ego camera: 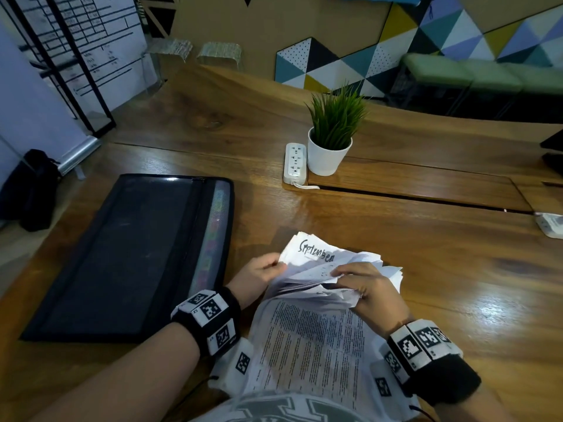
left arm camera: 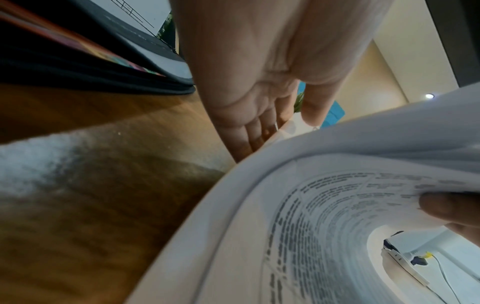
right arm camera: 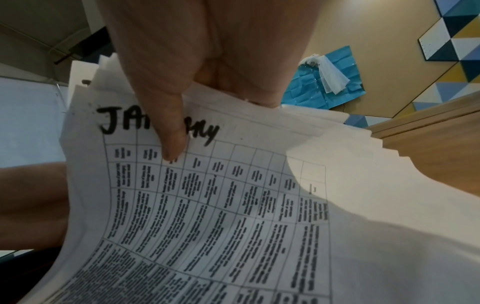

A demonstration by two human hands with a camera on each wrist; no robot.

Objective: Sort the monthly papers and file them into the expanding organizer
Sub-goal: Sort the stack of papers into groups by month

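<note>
I hold a stack of white monthly papers over the near edge of the table with both hands. Its top sheet reads "September". My left hand pinches the stack's left edge, thumb on top, fingers underneath. My right hand grips the fanned right side; in the right wrist view its thumb presses on a gridded sheet marked "January". A printed sheet bends down toward me. The black expanding organizer lies flat and closed to the left of the hands, coloured tabs showing along its right edge.
A potted green plant and a white power strip stand beyond the papers on the wooden table. A small white object lies at the right edge. A black bag sits on the floor at left.
</note>
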